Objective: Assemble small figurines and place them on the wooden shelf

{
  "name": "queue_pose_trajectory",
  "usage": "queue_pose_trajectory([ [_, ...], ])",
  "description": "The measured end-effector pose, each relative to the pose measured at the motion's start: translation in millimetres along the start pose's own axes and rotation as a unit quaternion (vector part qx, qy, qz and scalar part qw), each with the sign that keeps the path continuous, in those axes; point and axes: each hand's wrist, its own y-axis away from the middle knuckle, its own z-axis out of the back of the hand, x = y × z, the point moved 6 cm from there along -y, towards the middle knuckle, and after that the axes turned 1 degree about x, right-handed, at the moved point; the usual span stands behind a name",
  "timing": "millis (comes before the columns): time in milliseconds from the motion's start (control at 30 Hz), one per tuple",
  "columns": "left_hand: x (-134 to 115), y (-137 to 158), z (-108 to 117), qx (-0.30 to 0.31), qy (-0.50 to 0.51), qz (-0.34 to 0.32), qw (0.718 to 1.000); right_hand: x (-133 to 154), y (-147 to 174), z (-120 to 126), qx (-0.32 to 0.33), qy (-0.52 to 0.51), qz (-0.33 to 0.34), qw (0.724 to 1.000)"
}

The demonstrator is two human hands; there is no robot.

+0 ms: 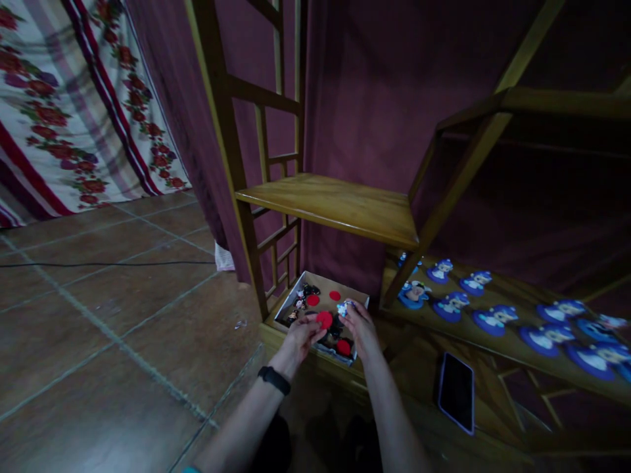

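Note:
My left hand (pixel 302 334), with a black band on its wrist, pinches a round red disc (pixel 324 320) by its edge. In my right hand (pixel 361 327) is a small blue-and-white figurine (pixel 345 307), gripped between the fingertips. Both hands are over a shallow cardboard box (pixel 355 290) on the low shelf. Inside it lie more red discs (pixel 334 295) and several small dark figurines (pixel 300 301). The disc and the figurine are held apart, a short way from each other. My right fingers cover part of the figurine.
Several blue-and-white figurines on round blue bases (pixel 495 319) stand in rows along the shelf at right. A phone (pixel 456 393) lies nearer me. A wooden shelf board (pixel 335 205) juts out above the box, beside an upright post (pixel 249 253). A cable (pixel 108 264) crosses the tiled floor.

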Motion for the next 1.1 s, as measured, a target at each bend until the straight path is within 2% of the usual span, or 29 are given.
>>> queue_pose_trajectory([
  [133,4.6,8.2,-0.2,-0.004,-0.013,-0.026,1.000,-6.1,5.1,-9.1,0.024,0.034,0.019,0.999],
  [467,10.4,9.4,-8.1,0.044,0.054,-0.007,0.998,-19.8,-2.1,-11.7,0.048,0.117,0.063,0.990],
  [800,11.5,6.9,-3.3,0.033,0.091,-0.002,0.995,-18.0,-5.3,-19.5,0.051,0.167,0.110,0.978],
  [1100,13.4,10.5,-3.3,0.042,0.113,0.012,0.993,-10.2,2.8,-23.7,0.062,0.209,0.121,0.968],
])
